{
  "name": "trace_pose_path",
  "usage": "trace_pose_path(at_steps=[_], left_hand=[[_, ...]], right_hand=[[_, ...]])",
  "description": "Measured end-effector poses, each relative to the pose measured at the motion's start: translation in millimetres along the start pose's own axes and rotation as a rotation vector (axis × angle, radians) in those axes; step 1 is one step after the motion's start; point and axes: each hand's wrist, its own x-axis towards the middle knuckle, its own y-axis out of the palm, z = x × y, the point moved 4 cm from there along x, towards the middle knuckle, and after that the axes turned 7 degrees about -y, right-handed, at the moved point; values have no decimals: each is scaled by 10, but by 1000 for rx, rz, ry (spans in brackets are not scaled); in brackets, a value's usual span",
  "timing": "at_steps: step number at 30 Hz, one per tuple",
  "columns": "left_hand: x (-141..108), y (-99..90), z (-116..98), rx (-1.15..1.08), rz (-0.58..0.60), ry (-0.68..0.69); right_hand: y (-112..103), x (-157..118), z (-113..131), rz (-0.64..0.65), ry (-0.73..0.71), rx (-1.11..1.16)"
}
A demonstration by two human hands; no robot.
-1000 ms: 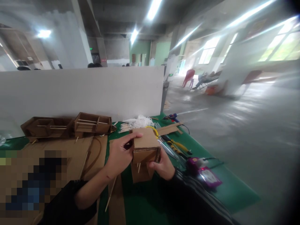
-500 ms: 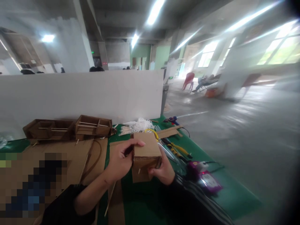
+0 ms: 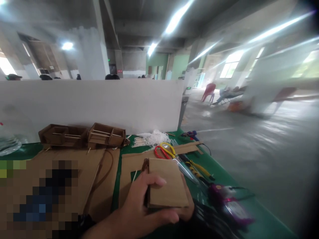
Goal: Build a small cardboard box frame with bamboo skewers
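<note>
A small brown cardboard box [image 3: 169, 186] is held between my two hands above the green tabletop. My left hand [image 3: 141, 205] wraps its left side, with the index finger along the top and the thumb across the near side. My right hand [image 3: 189, 205] grips the box from the right; its fingers are mostly hidden behind and beneath it. Just beyond the box lie scissors [image 3: 165, 151] with a red and a yellow handle loop. Pliers [image 3: 200, 169] with yellow handles rest to the right of them.
Two open cardboard boxes with sticks [image 3: 107, 134] stand against the white partition [image 3: 99, 103]. Flat cardboard [image 3: 67, 156] covers the left side. White strands [image 3: 157, 137], a glue gun [image 3: 189, 134] and a purple device [image 3: 229, 202] lie on the green tabletop [image 3: 264, 215].
The box has come lower and closer, its top now facing me more. My left hand's thumb now shows across the near side. The scissors' red loop has come into view.
</note>
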Motion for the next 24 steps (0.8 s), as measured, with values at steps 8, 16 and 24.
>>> trace_pose_path(at_steps=[8, 16, 24], left_hand=[[86, -14, -93, -49, -38, 12], [106, 6, -98, -14, -124, 24], [108, 76, -90, -99, -75, -62]], right_hand=[[26, 21, 22, 22, 48, 55], [52, 93, 163, 3, 34, 20], [92, 102, 144, 16, 81, 76]])
